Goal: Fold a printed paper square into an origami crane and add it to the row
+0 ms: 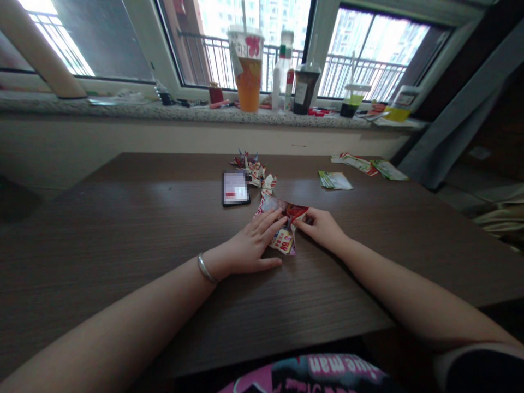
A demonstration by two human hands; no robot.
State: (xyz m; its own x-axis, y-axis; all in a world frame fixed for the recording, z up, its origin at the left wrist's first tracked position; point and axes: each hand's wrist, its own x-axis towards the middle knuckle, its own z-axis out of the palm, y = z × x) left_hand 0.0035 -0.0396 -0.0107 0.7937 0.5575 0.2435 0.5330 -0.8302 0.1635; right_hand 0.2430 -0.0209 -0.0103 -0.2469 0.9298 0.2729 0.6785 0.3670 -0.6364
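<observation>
A folded piece of printed, colourful paper (282, 240) lies on the brown table in front of me, with red, yellow and white print. My left hand (260, 240) rests flat across its left part, fingers stretched and thumb spread on the table. At its right edge, my right hand (323, 226) pinches a red corner between thumb and fingers. Just beyond the paper, a row of folded paper pieces (257, 172) runs away from me. A phone (235, 188) with a lit, blurred screen lies left of that row.
To the back right lie a small stack of green-and-white paper slips (334, 180) and more printed strips (356, 162). On the windowsill (184, 112) stand a large cup of orange drink (249, 82), a clear bottle (281, 76), a dark drink cup (305, 90) and other containers.
</observation>
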